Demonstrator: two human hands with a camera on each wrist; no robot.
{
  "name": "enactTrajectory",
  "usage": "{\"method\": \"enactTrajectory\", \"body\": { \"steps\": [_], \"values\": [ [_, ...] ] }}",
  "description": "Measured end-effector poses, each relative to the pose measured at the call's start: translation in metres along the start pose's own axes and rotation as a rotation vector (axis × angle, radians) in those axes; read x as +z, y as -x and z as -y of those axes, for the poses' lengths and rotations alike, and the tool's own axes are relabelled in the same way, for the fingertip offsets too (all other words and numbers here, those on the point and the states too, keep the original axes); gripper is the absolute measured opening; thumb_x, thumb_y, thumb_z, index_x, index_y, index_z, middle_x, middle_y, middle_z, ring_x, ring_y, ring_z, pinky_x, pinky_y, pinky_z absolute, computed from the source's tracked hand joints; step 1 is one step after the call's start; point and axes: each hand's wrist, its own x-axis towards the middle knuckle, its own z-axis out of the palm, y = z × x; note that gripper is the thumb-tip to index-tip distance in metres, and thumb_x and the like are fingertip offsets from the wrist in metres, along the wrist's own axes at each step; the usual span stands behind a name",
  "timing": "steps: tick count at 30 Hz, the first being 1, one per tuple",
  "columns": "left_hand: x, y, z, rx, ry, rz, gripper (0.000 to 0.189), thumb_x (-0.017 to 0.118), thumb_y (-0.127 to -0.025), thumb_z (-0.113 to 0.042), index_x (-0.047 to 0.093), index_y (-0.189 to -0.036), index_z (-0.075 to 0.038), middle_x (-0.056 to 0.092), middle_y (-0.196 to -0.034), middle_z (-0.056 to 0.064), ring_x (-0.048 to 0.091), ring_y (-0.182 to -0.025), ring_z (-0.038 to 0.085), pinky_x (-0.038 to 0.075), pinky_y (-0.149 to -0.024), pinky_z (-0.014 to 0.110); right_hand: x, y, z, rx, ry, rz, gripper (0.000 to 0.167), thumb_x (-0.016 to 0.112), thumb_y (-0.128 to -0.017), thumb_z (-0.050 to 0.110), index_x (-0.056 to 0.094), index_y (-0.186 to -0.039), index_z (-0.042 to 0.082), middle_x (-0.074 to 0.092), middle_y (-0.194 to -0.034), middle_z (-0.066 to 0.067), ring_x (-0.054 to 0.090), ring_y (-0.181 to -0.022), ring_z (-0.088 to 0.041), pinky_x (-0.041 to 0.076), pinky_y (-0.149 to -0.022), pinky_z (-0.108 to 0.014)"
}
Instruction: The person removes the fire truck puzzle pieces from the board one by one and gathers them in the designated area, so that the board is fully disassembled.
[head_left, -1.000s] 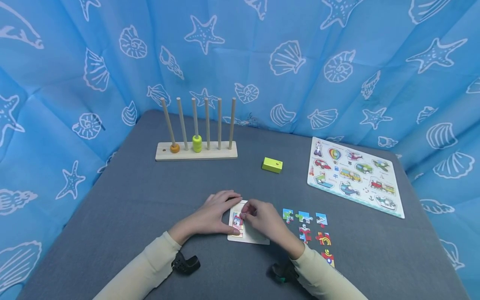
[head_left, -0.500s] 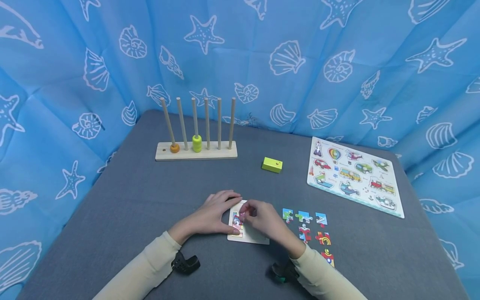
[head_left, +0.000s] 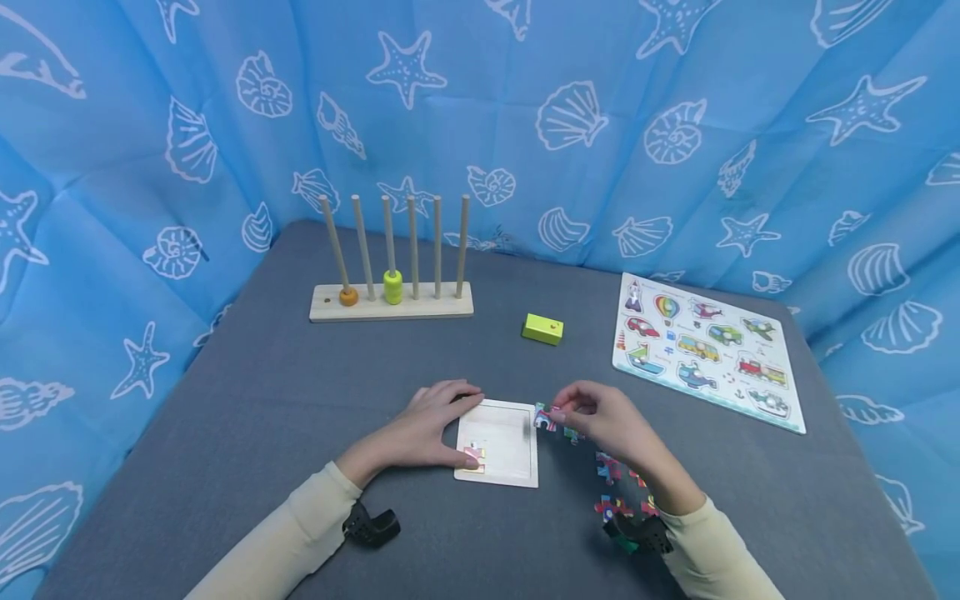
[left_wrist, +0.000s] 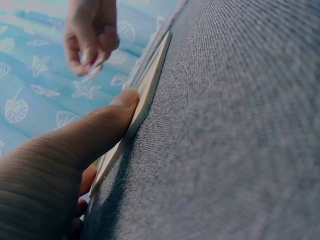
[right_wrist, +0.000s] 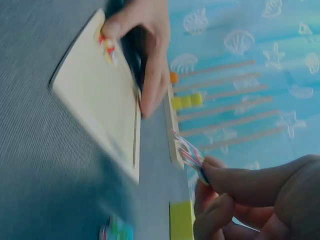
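My left hand (head_left: 430,427) holds the left side of a square wooden puzzle tray (head_left: 507,454), its thumb on the near left corner and fingers at the far edge. One puzzle piece with pink and yellow on it (head_left: 477,451) lies in that near corner, partly under the thumb. Between thumb and fingers, my right hand (head_left: 611,421) pinches another jigsaw piece (head_left: 544,417), just off the tray's far right corner. In the right wrist view this held piece (right_wrist: 188,151) is blurred and seen nearly edge-on, raised above the table.
Several loose jigsaw pieces (head_left: 608,468) lie right of the tray, partly hidden by the right arm. Farther back are a wooden peg stand (head_left: 442,308) with orange and green beads, a yellow-green block (head_left: 543,329) and a vehicle puzzle board (head_left: 708,350).
My right hand has lifted a jigsaw piece out of the tray's left side and carried it right, past the tray's edge. The left hand has stayed in place.
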Motion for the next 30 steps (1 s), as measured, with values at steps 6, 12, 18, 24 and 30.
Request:
{"method": "enactTrajectory", "body": {
  "steps": [6,12,18,24,30],
  "values": [
    [0.0,0.0,0.0,0.018,0.007,-0.007,0.094,0.066,-0.075,-0.067,0.036,-0.149,-0.018,0.034,-0.15,-0.003,0.024,-0.141,0.016,0.024,-0.108,0.046,-0.014,0.018,-0.021,0.036,0.023,0.081,0.013,0.068,-0.089,0.02,0.065,-0.096,0.009,0.062,-0.081,-0.003,0.055,-0.066,-0.019,0.045,-0.055,-0.029],
    [-0.001,0.0,0.0,0.027,0.01,-0.009,0.093,0.066,-0.076,-0.067,0.036,-0.149,-0.018,0.034,-0.15,-0.003,0.025,-0.141,0.017,0.025,-0.108,0.046,-0.014,0.03,-0.034,0.054,0.012,0.122,0.015,0.07,-0.087,0.015,0.063,-0.095,0.005,0.061,-0.08,-0.003,0.051,-0.064,-0.013,0.043,-0.054,-0.026],
    [0.0,0.001,0.001,0.026,0.003,-0.011,0.092,0.065,-0.076,-0.068,0.036,-0.149,-0.019,0.034,-0.15,-0.004,0.024,-0.142,0.016,0.024,-0.109,0.046,-0.008,0.03,-0.041,0.052,0.053,0.07,0.014,0.071,-0.085,0.014,0.061,-0.092,0.006,0.061,-0.077,-0.001,0.049,-0.059,-0.011,0.042,-0.052,-0.025],
    [-0.001,0.001,0.0,0.026,0.023,0.0,0.091,0.066,-0.077,-0.065,0.036,-0.149,-0.019,0.033,-0.151,-0.003,0.024,-0.141,0.016,0.024,-0.108,0.047,-0.005,0.031,-0.041,0.094,0.111,0.028,0.011,0.07,-0.085,0.011,0.062,-0.092,0.007,0.062,-0.078,0.0,0.051,-0.06,-0.013,0.042,-0.052,-0.026],
    [-0.002,0.001,-0.001,0.02,0.024,0.005,0.09,0.066,-0.078,-0.065,0.035,-0.149,-0.019,0.033,-0.151,-0.003,0.024,-0.142,0.017,0.023,-0.109,0.047,-0.001,0.034,-0.041,-0.018,0.294,0.002,0.013,0.074,-0.082,0.01,0.064,-0.09,0.01,0.054,-0.073,0.003,0.046,-0.062,-0.01,0.039,-0.054,-0.024]
  ]
}}
